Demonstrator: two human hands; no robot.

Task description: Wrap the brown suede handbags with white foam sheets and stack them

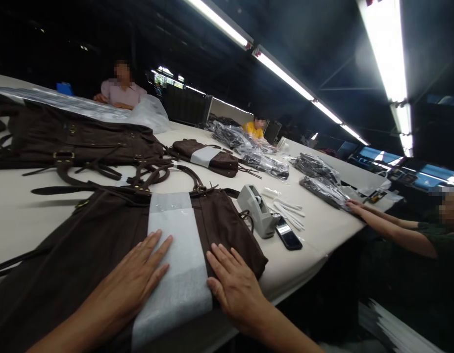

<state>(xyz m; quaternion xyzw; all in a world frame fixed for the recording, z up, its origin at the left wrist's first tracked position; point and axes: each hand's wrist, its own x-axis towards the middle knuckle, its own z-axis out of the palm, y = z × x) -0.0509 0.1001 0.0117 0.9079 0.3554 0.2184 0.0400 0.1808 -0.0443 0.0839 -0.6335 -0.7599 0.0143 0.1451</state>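
Observation:
A dark brown handbag (102,230) lies flat before me at the table's near edge. Around its middle runs a strip of white tissue paper (175,250), which hangs down over the front edge. My left hand (142,269) rests flat with fingers stretched, partly on the bag and partly on the strip. On the bag just right of the strip, my right hand (234,279) lies palm down, fingers outstretched. Neither hand holds anything. The bag's looped handles (164,171) lie toward the far side.
A grey tape dispenser (260,211), a phone (289,234) and white strips (289,212) lie right of the bag. More brown bags (87,135) and plastic-wrapped bags (264,159) lie farther back. A co-worker's arms (392,223) reach in from the right; other people sit across the table (322,230).

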